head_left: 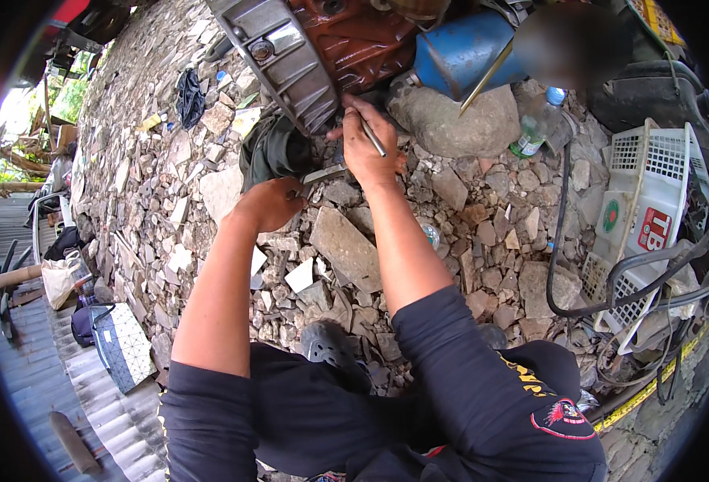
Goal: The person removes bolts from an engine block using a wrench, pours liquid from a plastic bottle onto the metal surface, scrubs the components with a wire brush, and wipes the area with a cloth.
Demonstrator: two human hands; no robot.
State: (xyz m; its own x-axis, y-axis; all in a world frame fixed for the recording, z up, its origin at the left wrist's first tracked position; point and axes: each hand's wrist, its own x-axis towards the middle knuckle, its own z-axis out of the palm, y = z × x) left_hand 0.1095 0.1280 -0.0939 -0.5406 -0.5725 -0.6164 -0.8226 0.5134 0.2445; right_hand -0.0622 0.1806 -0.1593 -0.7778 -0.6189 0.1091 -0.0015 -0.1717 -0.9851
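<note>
A rust-red engine block [354, 36] adjoins a blue drum [463, 48], grey rubble [346, 249] and a white crate [652, 209].

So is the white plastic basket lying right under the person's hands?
No, the white plastic basket lies far off to the right; the hands work at the ribbed metal housing.

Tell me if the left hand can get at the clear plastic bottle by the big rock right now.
Probably not readily. The left hand holds a flat metal tool, and the right hand and forearm lie between it and the plastic bottle. The big rock also stands in the way.
</note>
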